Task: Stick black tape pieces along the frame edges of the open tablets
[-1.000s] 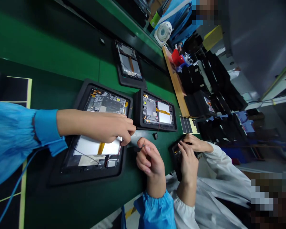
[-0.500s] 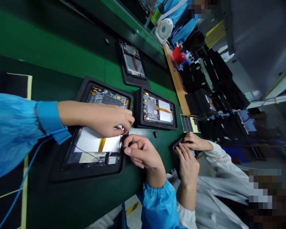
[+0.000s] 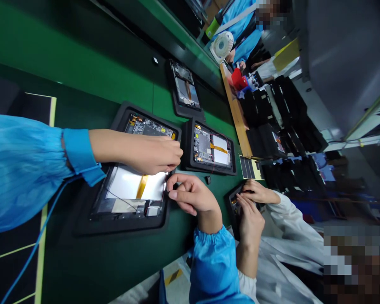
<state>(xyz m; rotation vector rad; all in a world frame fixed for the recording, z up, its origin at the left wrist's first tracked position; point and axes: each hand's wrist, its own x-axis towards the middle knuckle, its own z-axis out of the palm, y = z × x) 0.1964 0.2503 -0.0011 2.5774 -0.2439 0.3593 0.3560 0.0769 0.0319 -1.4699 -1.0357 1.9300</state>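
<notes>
A large opened tablet-like device lies in a black foam tray, showing a circuit board, a silvery battery and an orange ribbon. My left hand reaches across it from the left, fingers curled together over its right side; what they hold is hidden. Thumb and index finger of my right hand come together at the tray's right edge, with anything between them too small to make out. Part of the board is covered by my left hand.
Two more opened devices in black trays, one beside my hands and one farther back. A small black piece lies near my right hand. At the right, a person's hands work on another device. A fan stands behind.
The view has shifted, so the bench items appear farther right. My left hand has turned slightly and its fingertips sit a little higher along the device's right side. My right hand stays near the edge.
</notes>
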